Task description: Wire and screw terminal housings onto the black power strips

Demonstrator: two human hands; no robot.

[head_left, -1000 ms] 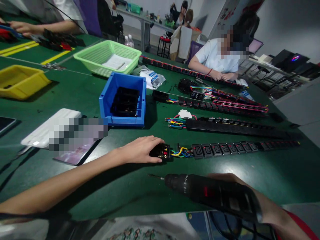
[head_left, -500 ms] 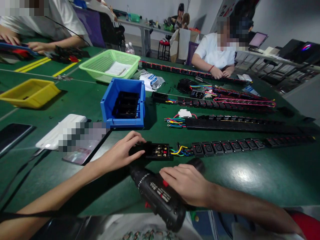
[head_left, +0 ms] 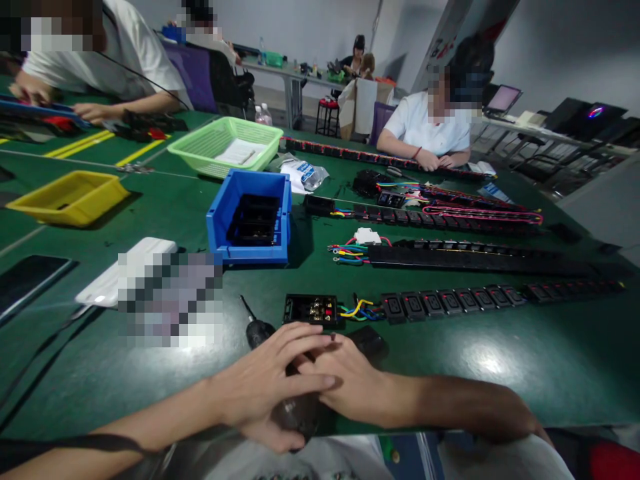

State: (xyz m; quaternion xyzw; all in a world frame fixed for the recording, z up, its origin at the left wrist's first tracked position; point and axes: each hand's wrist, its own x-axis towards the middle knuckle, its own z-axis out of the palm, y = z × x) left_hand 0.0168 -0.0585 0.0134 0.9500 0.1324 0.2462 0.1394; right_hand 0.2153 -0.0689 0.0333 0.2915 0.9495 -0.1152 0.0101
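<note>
A black cordless drill [head_left: 259, 331] lies low before me, its thin bit pointing up and left. My right hand [head_left: 355, 383] is wrapped around its handle, with the dark base showing beyond the knuckles. Laid over the drill body, my left hand [head_left: 267, 383] grips it, its fingers overlapping my right hand. Just beyond my hands is a small black terminal box [head_left: 295, 308] with brass screws and a red part inside. Coloured wires [head_left: 363, 307] join it to a long black socket strip [head_left: 440, 301]. Most of the drill is hidden under my hands.
A blue bin [head_left: 250, 253] with black parts stands behind the box, near a green basket [head_left: 180, 152] and a yellow tray [head_left: 75, 213]. More wired strips [head_left: 465, 259] lie at right. Phones and a white power bank [head_left: 145, 260] lie left. Two co-workers sit across the table.
My left hand has left the terminal box and come down onto the drill. The drill has turned and shifted left, its bit now showing. The camera view has tilted slightly.
</note>
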